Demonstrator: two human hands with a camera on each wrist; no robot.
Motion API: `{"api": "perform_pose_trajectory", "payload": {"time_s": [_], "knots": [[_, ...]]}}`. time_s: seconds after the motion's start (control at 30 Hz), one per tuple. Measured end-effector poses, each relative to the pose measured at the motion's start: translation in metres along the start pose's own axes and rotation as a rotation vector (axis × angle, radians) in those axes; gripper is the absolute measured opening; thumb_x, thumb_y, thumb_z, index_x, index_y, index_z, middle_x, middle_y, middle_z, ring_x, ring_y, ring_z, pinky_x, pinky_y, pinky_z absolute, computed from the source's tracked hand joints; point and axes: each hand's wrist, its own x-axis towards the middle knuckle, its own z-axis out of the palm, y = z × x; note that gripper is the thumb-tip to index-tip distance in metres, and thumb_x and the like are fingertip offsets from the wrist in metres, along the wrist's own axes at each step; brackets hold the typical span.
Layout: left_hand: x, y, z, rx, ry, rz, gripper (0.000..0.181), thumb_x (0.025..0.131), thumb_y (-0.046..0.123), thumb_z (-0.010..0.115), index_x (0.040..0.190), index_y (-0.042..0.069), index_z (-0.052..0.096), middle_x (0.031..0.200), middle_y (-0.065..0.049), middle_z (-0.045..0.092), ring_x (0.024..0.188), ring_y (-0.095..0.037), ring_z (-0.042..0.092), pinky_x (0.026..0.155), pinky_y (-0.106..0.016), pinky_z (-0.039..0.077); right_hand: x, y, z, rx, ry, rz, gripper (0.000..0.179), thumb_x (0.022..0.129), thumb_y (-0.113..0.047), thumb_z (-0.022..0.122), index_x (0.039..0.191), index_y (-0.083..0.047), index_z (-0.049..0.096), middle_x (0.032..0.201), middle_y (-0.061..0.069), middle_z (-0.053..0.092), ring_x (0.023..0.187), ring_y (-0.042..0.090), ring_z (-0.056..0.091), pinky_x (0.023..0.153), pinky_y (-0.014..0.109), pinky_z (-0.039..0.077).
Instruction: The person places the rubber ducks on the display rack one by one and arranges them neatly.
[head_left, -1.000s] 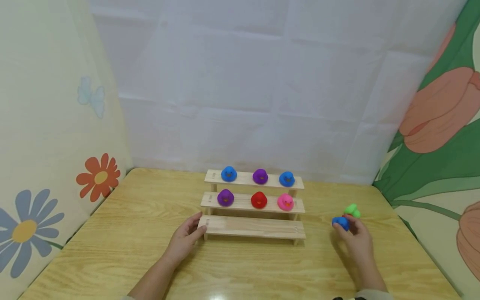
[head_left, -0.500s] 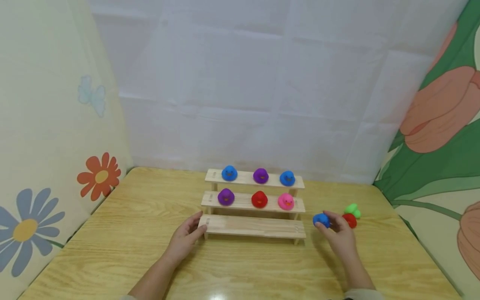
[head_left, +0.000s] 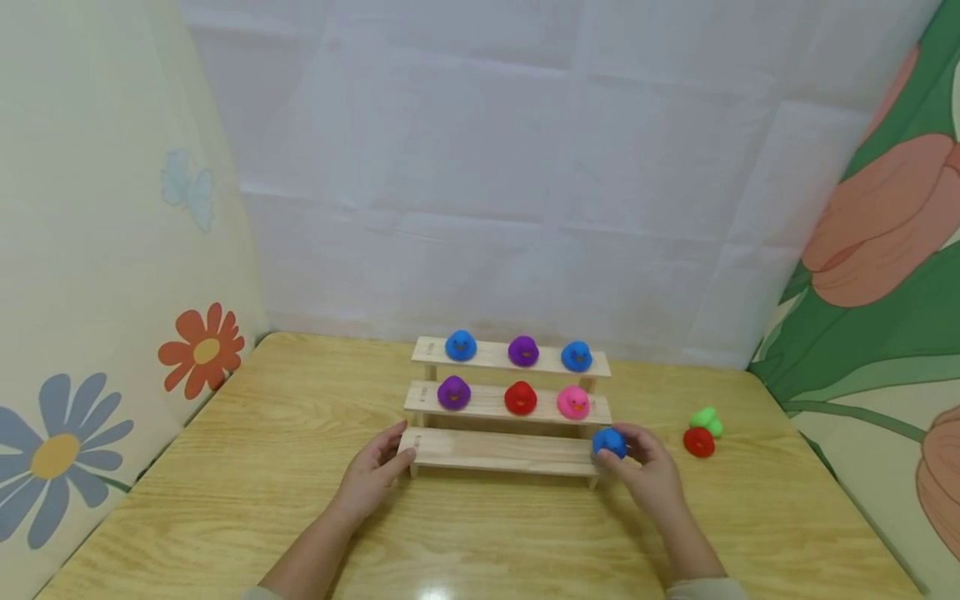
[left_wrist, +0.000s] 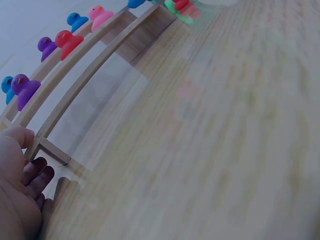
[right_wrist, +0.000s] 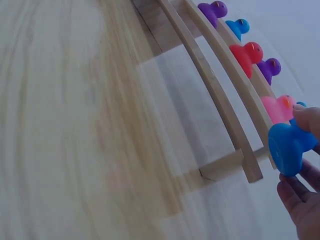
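Note:
A three-tier wooden stand [head_left: 502, 451] stands mid-table. My left hand [head_left: 373, 468] holds the left end of its lowest step, the thumb on top and the fingers at the side; the left wrist view shows this thumb [left_wrist: 20, 135] against the wood. Between thumb and fingers, my right hand [head_left: 651, 473] pinches a blue rubber duck [head_left: 609, 443] at the right end of that step. In the right wrist view the duck [right_wrist: 286, 150] appears tilted, its flat base showing, just off the step's end. Whether it touches the wood I cannot tell.
On the top step sit a blue duck [head_left: 461, 345], a purple duck [head_left: 523, 351] and another blue duck [head_left: 577, 356]. The middle step bears a purple duck [head_left: 453, 392], a red duck [head_left: 521, 398] and a pink duck [head_left: 573, 402]. Right on the table lie a red duck [head_left: 699, 442] and a green duck [head_left: 706, 422].
My right hand has carried the blue duck leftward from beside the loose ducks to the stand's lowest step, uncovering the loose red duck. The left hand has stayed on the stand.

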Motion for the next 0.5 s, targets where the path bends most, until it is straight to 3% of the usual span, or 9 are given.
{"api": "perform_pose_trajectory", "payload": {"time_s": [0.17, 0.4, 0.5], "knots": [[0.001, -0.001, 0.001, 0.003, 0.003, -0.005, 0.056, 0.099, 0.023, 0.058, 0.148, 0.003, 0.039, 0.135, -0.019, 0.058, 0.125, -0.031, 0.053, 0.105, -0.041, 0.04, -0.002, -0.005, 0.011, 0.029, -0.035, -0.004, 0.042, 0.084, -0.011, 0.077, 0.122, -0.001, 0.062, 0.127, 0.017, 0.06, 0.115, 0.032, 0.059, 0.099, 0.041, 0.049], [-0.001, 0.001, 0.0, 0.002, 0.001, 0.005, 0.056, 0.099, 0.023, 0.058, 0.147, 0.002, 0.04, 0.134, -0.02, 0.059, 0.123, -0.031, 0.054, 0.104, -0.04, 0.041, -0.004, -0.009, 0.031, 0.061, -0.091, -0.036, 0.039, 0.083, -0.012, 0.078, 0.119, -0.004, 0.065, 0.124, 0.015, 0.062, 0.112, 0.029, 0.06, 0.097, 0.041, 0.052], [-0.002, 0.002, 0.0, 0.003, 0.002, 0.002, 0.056, 0.099, 0.023, 0.058, 0.147, 0.002, 0.04, 0.133, -0.019, 0.059, 0.123, -0.03, 0.054, 0.104, -0.04, 0.041, -0.004, -0.011, 0.041, 0.076, -0.11, -0.064, 0.038, 0.082, -0.009, 0.079, 0.117, -0.005, 0.066, 0.12, 0.014, 0.064, 0.11, 0.026, 0.061, 0.095, 0.035, 0.052]]}}
